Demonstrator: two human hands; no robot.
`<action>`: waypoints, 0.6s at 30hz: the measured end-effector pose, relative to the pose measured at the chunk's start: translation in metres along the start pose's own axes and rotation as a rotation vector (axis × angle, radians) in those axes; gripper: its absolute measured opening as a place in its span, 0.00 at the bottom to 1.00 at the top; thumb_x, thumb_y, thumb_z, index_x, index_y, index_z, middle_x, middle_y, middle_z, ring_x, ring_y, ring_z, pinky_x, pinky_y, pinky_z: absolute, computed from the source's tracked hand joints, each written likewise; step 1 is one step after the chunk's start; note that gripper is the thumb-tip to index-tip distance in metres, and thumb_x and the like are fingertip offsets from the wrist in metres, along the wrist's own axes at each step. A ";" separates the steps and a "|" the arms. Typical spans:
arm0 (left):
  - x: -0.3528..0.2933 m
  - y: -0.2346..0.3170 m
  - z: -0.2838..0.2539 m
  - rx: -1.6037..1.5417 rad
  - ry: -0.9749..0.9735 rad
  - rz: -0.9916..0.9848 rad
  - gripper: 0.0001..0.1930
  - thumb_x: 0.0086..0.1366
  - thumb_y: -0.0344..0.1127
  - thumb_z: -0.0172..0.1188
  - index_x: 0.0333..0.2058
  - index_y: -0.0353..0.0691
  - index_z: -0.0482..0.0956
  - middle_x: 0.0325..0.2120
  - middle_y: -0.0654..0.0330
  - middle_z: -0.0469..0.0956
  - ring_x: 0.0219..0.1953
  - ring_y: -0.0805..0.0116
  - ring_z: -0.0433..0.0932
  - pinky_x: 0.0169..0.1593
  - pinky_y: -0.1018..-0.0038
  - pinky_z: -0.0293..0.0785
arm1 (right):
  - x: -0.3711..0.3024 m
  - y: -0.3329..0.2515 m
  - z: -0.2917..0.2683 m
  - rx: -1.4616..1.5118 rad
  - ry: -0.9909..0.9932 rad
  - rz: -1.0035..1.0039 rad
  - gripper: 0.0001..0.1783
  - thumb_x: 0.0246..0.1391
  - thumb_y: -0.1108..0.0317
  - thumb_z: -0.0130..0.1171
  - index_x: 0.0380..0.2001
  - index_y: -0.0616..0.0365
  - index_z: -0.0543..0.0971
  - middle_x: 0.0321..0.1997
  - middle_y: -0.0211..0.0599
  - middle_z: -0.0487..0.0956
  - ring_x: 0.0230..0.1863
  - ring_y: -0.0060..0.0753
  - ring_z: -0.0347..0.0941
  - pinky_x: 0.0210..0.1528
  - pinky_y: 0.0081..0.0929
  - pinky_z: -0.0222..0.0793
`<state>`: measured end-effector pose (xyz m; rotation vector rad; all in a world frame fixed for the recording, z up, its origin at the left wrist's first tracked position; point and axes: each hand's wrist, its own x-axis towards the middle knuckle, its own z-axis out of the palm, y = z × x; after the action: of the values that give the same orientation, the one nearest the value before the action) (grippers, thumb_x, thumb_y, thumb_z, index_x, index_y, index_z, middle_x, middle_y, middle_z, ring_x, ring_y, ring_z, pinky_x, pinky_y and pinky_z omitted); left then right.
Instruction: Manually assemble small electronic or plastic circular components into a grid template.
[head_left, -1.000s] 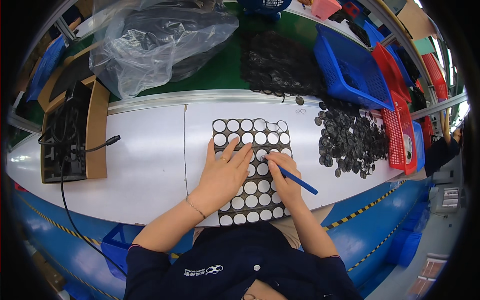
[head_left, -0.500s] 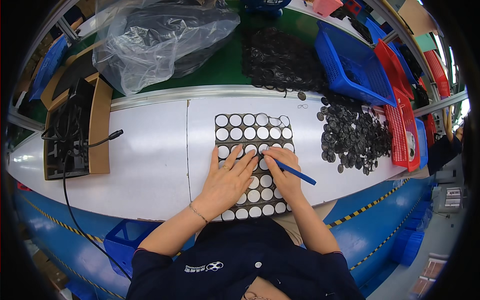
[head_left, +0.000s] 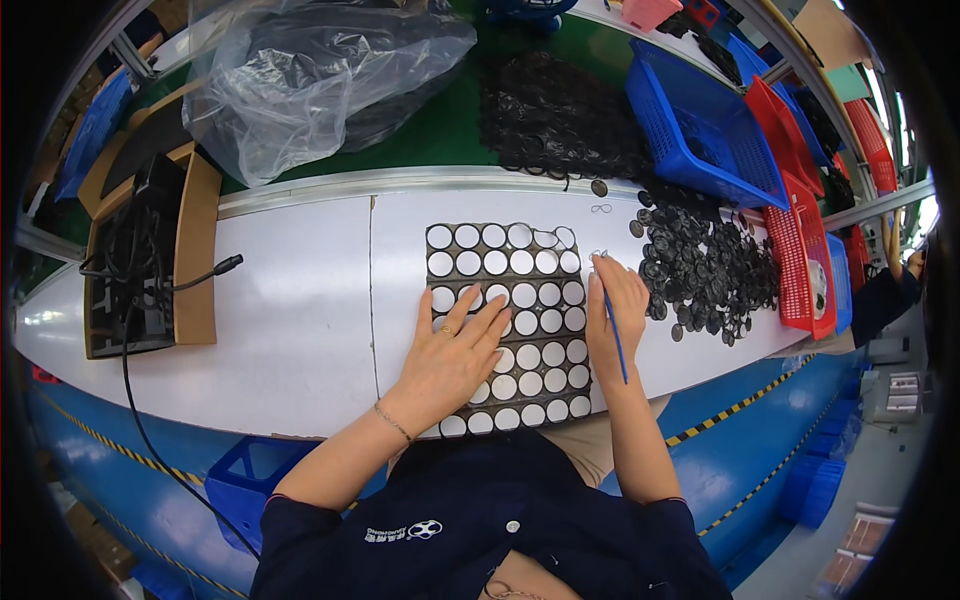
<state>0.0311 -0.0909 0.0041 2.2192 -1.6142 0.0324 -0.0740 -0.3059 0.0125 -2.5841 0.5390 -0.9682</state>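
Observation:
A dark sheet (head_left: 510, 276) with rows of round white discs (head_left: 467, 263) lies on the white table before me. My left hand (head_left: 447, 350) rests flat on its left side, fingers spread over some of the discs. Just off the sheet's right edge, my right hand (head_left: 615, 305) holds a slim blue pen-like tool (head_left: 616, 335), which points back toward my wrist. Its fingertips are down at the tabletop beside a small thin loop, partly hidden by them. A similar thin loop (head_left: 601, 209) lies a little farther away.
Right of my right hand spreads a pile of black round pieces (head_left: 705, 265). Beyond stand a blue basket (head_left: 700, 140) and a red basket (head_left: 800, 255). At left is a cardboard box (head_left: 195, 250) with black cables; a clear plastic bag (head_left: 320, 90) lies at the back.
My right hand has moved right, off the sheet onto the bare tabletop, keeping the blue tool, now turned more upright in view. My left hand stays on the sheet.

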 end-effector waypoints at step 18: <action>-0.018 0.008 0.004 -0.045 0.000 0.026 0.25 0.63 0.42 0.65 0.59 0.49 0.77 0.64 0.66 0.71 0.70 0.59 0.62 0.70 0.36 0.48 | -0.050 -0.044 -0.008 0.350 -0.334 0.221 0.09 0.62 0.64 0.62 0.43 0.53 0.85 0.45 0.32 0.85 0.57 0.35 0.76 0.68 0.44 0.55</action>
<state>0.0171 -0.0777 -0.0015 2.1639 -1.6280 0.0038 -0.1043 -0.2463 0.0087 -2.2472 0.4989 -0.4921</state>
